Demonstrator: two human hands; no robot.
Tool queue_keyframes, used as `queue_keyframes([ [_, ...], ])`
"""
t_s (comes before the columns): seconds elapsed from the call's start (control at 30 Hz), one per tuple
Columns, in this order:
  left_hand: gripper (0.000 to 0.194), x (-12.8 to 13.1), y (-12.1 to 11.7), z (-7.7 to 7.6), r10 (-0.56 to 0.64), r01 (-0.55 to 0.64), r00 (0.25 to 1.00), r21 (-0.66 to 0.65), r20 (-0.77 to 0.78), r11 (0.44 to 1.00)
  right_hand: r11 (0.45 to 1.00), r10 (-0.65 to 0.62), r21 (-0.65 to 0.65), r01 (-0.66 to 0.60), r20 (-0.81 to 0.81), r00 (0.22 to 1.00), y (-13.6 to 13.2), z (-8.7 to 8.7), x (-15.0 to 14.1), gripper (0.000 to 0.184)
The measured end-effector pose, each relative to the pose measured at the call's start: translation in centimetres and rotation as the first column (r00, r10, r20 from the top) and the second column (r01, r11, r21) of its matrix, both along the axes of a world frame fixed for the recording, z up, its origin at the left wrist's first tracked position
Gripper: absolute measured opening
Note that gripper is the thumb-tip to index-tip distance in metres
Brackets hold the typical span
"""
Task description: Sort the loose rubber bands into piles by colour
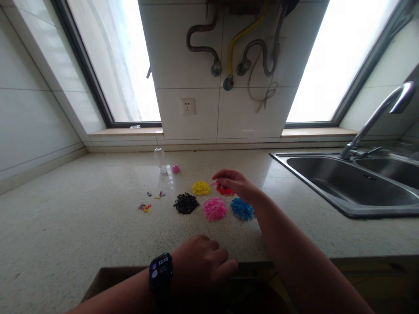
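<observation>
My right hand (234,183) reaches over the far side of the piles, thumb and fingers pinched on a thin pink rubber band (214,184). Under it lies a red pile of small rubber bands (225,191), partly covered by the fingers. Around it are a yellow pile (201,188), a pink pile (214,209), a black pile (185,203) and a blue pile (242,208), the last just below my wrist. My left hand (204,260) rests at the counter's front edge with its fingers curled in; nothing shows in it, and a watch is on the wrist.
Small clusters of mixed coloured bands (145,208) lie on the counter (98,226) left of the black pile. Toward the wall are a clear plastic bottle (160,160) and a pink cap (176,168). A steel sink (314,187) with a faucet (373,120) is at the right.
</observation>
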State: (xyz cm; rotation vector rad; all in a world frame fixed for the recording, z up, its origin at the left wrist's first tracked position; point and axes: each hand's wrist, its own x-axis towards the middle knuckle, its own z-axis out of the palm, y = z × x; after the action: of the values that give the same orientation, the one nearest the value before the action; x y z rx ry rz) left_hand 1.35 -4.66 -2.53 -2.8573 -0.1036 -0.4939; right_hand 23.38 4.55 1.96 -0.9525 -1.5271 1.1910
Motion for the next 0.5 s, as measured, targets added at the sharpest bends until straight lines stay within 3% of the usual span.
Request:
queue_keyframes([
  [0.2, 0.007, 0.04, -0.02, -0.01, -0.006, 0.006, 1.0, 0.003, 0.012, 1.0, 0.992, 0.034, 0.092, -0.083, 0.441, 0.897, 0.3, -0.89, 0.33, 0.016],
  [0.5, 0.006, 0.11, 0.06, 0.15, -0.015, 0.015, 1.0, 0.013, 0.027, 1.0, 0.98, 0.078, 0.1, -0.172, 0.601, 0.795, -0.23, -0.82, -0.01, 0.02],
])
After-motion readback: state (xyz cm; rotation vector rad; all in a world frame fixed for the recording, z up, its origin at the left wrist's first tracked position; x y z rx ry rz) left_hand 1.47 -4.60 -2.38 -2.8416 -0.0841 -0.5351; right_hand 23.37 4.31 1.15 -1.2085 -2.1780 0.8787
